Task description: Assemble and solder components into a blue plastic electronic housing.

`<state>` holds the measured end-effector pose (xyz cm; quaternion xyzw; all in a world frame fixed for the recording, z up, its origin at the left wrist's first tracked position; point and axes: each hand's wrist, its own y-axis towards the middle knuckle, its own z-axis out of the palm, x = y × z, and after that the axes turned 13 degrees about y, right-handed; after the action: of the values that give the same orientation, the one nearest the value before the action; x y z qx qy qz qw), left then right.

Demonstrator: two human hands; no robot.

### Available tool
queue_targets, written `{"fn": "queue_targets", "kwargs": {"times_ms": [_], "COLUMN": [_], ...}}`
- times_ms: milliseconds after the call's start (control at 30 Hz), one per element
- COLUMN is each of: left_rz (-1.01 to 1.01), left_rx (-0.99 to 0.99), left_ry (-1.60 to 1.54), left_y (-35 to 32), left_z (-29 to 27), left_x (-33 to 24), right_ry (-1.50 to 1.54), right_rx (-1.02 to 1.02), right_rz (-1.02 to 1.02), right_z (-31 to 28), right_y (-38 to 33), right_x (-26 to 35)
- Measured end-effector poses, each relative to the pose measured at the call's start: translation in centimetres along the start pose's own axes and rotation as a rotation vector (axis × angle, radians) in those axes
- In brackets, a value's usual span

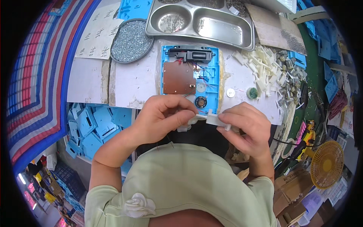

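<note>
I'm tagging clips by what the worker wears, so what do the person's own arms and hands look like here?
Both forearms are bare, with no gloves on the left hand or the right hand. No watch, ring or bracelet shows. The person wears a pale green short-sleeved top; its sleeves end near the upper arms. A small white fabric flower sits on the front of the top.

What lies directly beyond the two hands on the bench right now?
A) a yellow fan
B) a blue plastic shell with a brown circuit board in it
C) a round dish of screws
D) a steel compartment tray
B: the open blue plastic shell with a brown circuit board sits just past the left hand and right hand, which hold a small white plastic part together.
</note>
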<state>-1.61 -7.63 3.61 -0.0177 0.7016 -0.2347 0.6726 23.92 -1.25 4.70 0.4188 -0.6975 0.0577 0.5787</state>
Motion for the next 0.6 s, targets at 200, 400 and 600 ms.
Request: {"fn": "queue_targets", "kwargs": {"times_ms": [200, 400, 600], "left_rz": [-0.014, -0.136, 0.770], "left_rx": [0.135, 0.399, -0.153], "left_ry": [-0.011, 0.083, 1.406], "left_y": [0.1, 2.6, 9.1], "left_z": [0.5, -1.3, -0.5], "left_x": [1.1, -3.0, -0.1], "right_ry": [-0.069, 0.520, 1.083], "right_rx": [0.075, -0.005, -0.222], "right_rz": [-0.106, 0.128, 0.308], "right_z": [1.0, -0.1, 0.4], "right_y": [-0.3, -3.2, -6.6], "right_x": [-0.2, -2.0, -3.1]}}
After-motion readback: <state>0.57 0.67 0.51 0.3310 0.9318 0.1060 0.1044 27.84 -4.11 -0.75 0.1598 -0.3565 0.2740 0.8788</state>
